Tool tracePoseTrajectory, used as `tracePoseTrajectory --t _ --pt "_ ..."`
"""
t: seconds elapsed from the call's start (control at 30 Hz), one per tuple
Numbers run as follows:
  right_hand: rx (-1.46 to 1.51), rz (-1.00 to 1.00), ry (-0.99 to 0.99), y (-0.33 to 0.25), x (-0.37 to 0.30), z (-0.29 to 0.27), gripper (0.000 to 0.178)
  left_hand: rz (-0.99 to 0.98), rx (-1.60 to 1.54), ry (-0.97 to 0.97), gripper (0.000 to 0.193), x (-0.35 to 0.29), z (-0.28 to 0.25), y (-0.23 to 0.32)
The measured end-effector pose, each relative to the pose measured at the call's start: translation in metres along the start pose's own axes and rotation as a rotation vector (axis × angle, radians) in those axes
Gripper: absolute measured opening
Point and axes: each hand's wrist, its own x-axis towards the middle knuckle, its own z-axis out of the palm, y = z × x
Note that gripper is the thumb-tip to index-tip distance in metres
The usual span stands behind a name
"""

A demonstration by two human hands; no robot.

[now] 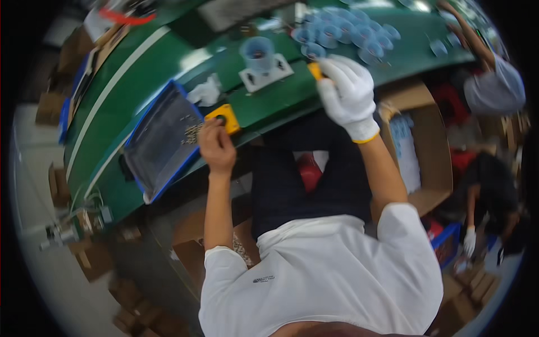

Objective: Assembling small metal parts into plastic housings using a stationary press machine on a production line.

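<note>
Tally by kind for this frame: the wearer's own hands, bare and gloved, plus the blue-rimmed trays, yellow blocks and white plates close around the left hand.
Bare left hand: 1
Gloved right hand: 1
Blue-rimmed tray: 1
Yellow block: 1
White plate: 1
Total: 5

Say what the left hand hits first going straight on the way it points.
The yellow block: the left hand's fingertips are right at its near edge, perhaps already touching; depth is unclear.

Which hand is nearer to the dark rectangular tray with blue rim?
Left. The bare left hand is at the right edge of the tray; the white-gloved right hand is farther right.
</note>
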Motion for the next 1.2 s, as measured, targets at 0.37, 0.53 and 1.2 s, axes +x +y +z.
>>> tracePoseTrajectory --t 0.37,0.53,1.2 --pt "0.103 0.051 -0.020 0.046 -0.027 0.059 0.021 -0.016 0.096 -0.101 0.006 0.040 -0.026 0.016" --pt "0.182 0.244 0.057 0.049 -0.051 0.077 0.026 -0.065 0.082 -0.161 0.010 0.077 -0.021 0.017" --pt "0.228 0.300 0.014 0.057 -0.063 0.078 0.023 -0.220 0.037 -0.150 0.014 0.077 0.005 0.015"
